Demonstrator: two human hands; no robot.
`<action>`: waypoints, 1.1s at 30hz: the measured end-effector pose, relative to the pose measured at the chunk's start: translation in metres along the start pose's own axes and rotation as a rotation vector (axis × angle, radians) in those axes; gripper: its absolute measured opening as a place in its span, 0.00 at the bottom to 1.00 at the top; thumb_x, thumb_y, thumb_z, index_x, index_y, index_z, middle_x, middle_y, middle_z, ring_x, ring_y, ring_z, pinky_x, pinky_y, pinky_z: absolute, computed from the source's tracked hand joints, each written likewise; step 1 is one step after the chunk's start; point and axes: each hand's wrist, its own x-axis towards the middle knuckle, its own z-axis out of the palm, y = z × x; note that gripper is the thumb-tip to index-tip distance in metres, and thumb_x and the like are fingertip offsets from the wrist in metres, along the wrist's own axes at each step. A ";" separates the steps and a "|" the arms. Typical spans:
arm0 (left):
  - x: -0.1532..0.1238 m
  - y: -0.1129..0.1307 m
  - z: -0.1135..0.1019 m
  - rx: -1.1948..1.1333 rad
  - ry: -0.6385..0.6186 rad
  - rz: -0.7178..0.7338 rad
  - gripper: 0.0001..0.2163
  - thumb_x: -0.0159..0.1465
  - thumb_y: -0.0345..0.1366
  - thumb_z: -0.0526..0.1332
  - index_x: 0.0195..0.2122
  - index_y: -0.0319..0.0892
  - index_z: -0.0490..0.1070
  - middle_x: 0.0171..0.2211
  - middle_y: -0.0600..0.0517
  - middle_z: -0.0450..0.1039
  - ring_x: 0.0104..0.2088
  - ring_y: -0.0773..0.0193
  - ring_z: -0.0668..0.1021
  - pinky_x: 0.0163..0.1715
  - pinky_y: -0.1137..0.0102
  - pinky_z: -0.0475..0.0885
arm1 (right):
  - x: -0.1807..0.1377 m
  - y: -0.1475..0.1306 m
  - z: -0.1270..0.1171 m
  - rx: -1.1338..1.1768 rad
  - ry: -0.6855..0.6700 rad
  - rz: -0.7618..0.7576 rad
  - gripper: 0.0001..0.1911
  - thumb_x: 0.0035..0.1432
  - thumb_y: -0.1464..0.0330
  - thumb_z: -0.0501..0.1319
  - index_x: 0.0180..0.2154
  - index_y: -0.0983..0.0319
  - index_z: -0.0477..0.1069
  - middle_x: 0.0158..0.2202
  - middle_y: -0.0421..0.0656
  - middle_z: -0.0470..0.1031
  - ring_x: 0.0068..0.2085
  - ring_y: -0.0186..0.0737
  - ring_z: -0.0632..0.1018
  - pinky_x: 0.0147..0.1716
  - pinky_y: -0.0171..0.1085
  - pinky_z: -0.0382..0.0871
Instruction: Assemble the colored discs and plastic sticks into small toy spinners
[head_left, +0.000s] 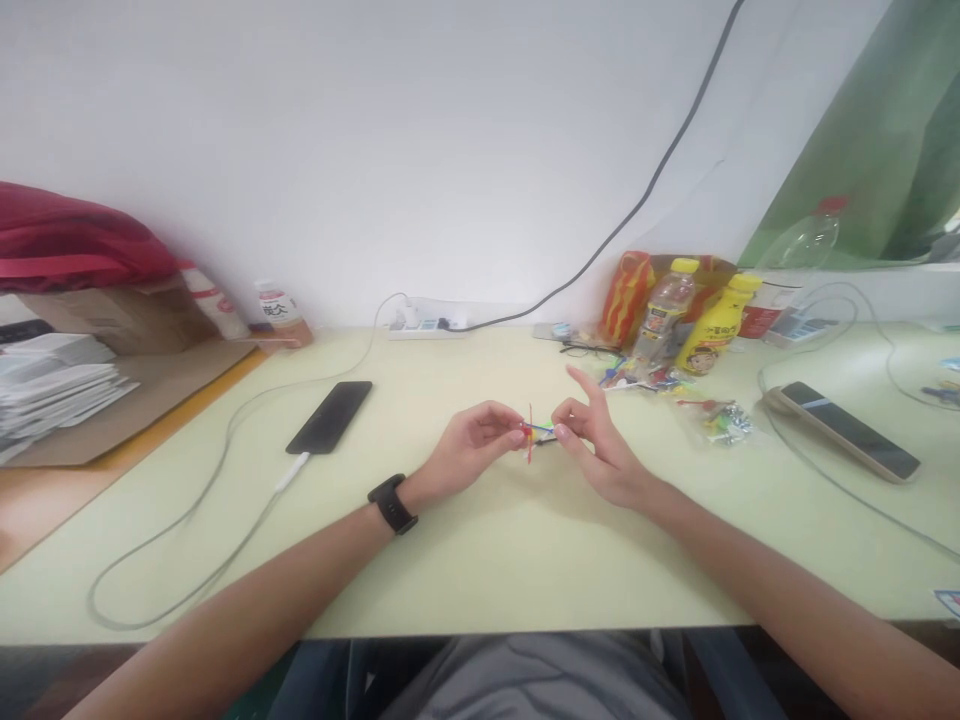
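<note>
My left hand (474, 446), with a black watch on its wrist, pinches the left side of a small colourful plastic piece (531, 434) between thumb and fingertips. Thin red rods stick out above and below this piece, and a blue rod runs across it to the right. At the blue rod's end, my right hand (609, 462) is closed in a pinch, its index finger raised. Bits of yellow, green and black show between or just under the hands; which of them belong to the held piece I cannot tell.
To the right lie clear bags of small coloured parts (718, 422), with bottles (709, 325) behind them. One phone (330, 417) lies left on a white cable; another phone (847, 430) rests at the right. A power strip (424, 330) stands against the wall. Papers (60, 390) are stacked far left.
</note>
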 end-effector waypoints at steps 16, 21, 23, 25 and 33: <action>-0.001 -0.003 0.000 0.015 -0.029 0.009 0.11 0.65 0.39 0.70 0.43 0.38 0.74 0.42 0.45 0.79 0.43 0.60 0.82 0.49 0.63 0.77 | 0.008 0.000 -0.009 0.360 -0.201 0.184 0.18 0.67 0.52 0.62 0.36 0.60 0.70 0.34 0.44 0.78 0.25 0.34 0.69 0.28 0.38 0.64; -0.002 -0.002 0.001 0.021 -0.035 0.007 0.11 0.65 0.39 0.70 0.43 0.38 0.75 0.43 0.44 0.79 0.44 0.59 0.82 0.49 0.63 0.77 | 0.008 -0.003 -0.010 0.369 -0.214 0.203 0.17 0.67 0.52 0.61 0.38 0.61 0.71 0.38 0.47 0.81 0.25 0.34 0.71 0.29 0.38 0.67; -0.002 -0.002 0.001 0.019 -0.037 0.004 0.11 0.65 0.39 0.70 0.42 0.38 0.75 0.43 0.44 0.80 0.44 0.58 0.82 0.49 0.62 0.77 | 0.008 -0.004 -0.011 0.371 -0.218 0.202 0.17 0.68 0.53 0.61 0.39 0.61 0.72 0.40 0.48 0.81 0.25 0.33 0.71 0.29 0.38 0.68; -0.002 -0.002 0.002 0.015 -0.035 -0.004 0.12 0.64 0.39 0.71 0.43 0.38 0.75 0.44 0.43 0.80 0.45 0.57 0.82 0.50 0.61 0.77 | 0.008 -0.004 -0.010 0.367 -0.222 0.202 0.17 0.68 0.53 0.61 0.40 0.61 0.73 0.40 0.48 0.81 0.26 0.34 0.72 0.29 0.38 0.69; -0.001 -0.004 0.000 0.012 -0.022 0.010 0.12 0.64 0.39 0.71 0.45 0.38 0.75 0.44 0.43 0.79 0.47 0.55 0.82 0.51 0.60 0.77 | 0.008 -0.002 -0.009 0.363 -0.177 0.192 0.16 0.68 0.55 0.61 0.45 0.61 0.74 0.39 0.46 0.80 0.26 0.33 0.72 0.28 0.38 0.68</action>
